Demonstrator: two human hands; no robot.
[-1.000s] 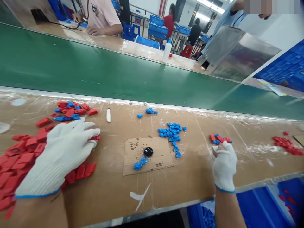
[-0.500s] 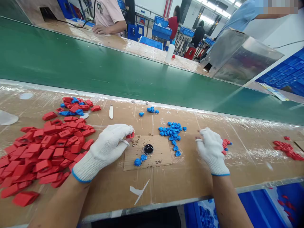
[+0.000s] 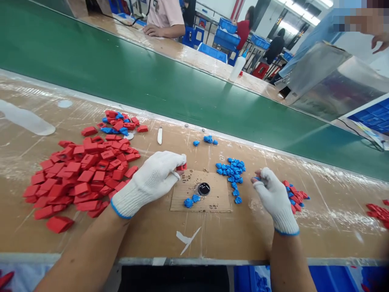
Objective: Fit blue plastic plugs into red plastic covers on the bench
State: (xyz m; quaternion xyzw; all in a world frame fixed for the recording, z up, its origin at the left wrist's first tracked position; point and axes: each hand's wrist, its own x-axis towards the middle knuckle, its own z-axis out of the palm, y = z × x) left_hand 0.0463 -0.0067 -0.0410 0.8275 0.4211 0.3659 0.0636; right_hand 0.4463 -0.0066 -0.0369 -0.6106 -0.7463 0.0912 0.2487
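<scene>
My left hand [image 3: 156,176], in a white knit glove, pinches a small red plastic block [image 3: 182,166] at its fingertips. My right hand [image 3: 272,198], gloved with bare fingertips, is closed with a bit of a small blue piece [image 3: 257,178] showing between thumb and fingers. Between the hands lies a cardboard sheet [image 3: 179,198] bearing a small round dish of dark liquid [image 3: 204,188] and a couple of blue pieces [image 3: 188,202]. A cluster of blue pieces [image 3: 232,168] sits just beyond its right corner.
A large heap of red blocks [image 3: 86,176] lies left; red-and-blue pieces [image 3: 294,196] lie beside my right hand. A white-handled tool [image 3: 159,136] rests behind my left hand. A green conveyor belt [image 3: 152,77] crosses beyond the table. Across it are a bottle [image 3: 237,69] and a person [image 3: 167,18].
The view has swung, shifting the table's contents rightward. My right hand has come slightly nearer the blue cluster, and blue now shows at its fingertips. My left hand keeps the red block.
</scene>
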